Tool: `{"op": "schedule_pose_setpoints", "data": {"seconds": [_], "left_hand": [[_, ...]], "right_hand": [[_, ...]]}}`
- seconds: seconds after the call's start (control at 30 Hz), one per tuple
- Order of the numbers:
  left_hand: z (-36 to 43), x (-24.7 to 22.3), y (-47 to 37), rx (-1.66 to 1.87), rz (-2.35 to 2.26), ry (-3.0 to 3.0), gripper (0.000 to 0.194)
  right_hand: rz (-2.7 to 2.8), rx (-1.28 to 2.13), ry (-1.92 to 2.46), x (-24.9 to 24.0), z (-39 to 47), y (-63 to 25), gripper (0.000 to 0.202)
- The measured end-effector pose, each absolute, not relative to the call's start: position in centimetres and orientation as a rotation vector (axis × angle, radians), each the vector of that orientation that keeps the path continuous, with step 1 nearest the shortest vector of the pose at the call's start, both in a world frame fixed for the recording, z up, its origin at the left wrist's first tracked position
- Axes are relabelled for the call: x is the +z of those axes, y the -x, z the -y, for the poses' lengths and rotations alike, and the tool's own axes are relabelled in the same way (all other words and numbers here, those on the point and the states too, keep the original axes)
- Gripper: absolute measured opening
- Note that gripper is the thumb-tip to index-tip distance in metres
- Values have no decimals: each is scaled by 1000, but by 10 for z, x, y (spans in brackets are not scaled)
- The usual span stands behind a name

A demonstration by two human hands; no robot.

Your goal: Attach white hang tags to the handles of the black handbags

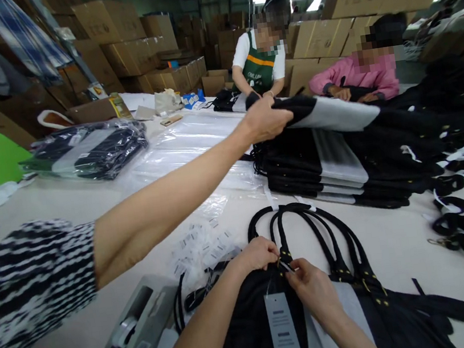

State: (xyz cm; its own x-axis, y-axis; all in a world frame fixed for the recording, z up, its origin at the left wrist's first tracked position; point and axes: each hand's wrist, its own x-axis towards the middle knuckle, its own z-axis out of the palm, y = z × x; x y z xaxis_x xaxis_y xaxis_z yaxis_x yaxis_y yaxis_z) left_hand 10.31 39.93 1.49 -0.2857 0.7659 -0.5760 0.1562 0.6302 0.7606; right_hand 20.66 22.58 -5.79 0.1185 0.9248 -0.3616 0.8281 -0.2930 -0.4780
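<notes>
A black handbag point(252, 315) with looped handles point(306, 209) lies on the table in front of me. My left hand point(260, 253) is closed in a pinch at the base of a handle, and its fingertips hide what is between them. Just to the right, my right hand point(312, 286) pinches a narrow white strip beside the same handle base. Below my fingers a grey printed hang tag point(284, 331) dangles on a thin string over the bag's front. Pale grey wrapping point(353, 301) covers part of the black bags on the right.
A co-worker's arm point(167, 203) in a striped sleeve reaches across from the left, gripping a wrapped black bag point(336, 113) above a stack point(300, 170). Loose tags point(203, 244), plastic-wrapped bags point(90, 150) and coiled straps point(463, 222) lie around. Two people work opposite.
</notes>
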Motion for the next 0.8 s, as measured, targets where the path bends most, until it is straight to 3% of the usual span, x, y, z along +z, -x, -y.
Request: {"op": "schedule_pose_setpoints", "data": {"seconds": [0.13,0.27,0.57,0.8], "left_hand": [[-308,-41,-69,380,-1542,-1049,25],[-281,-69,-50,240,-1392,-1283,14],[-284,-67,-42,371,-1371,-1466,9],[-281,-69,-48,380,-1331,-1386,4]], "right_hand": [[1741,993,2159,-57,-225,-213,14],[1710,1023,2068,-62,-228,-210,17],[1851,956,1825,-73,-245,-190,27],[1807,1090,1695,-74,-254,-200,34]]}}
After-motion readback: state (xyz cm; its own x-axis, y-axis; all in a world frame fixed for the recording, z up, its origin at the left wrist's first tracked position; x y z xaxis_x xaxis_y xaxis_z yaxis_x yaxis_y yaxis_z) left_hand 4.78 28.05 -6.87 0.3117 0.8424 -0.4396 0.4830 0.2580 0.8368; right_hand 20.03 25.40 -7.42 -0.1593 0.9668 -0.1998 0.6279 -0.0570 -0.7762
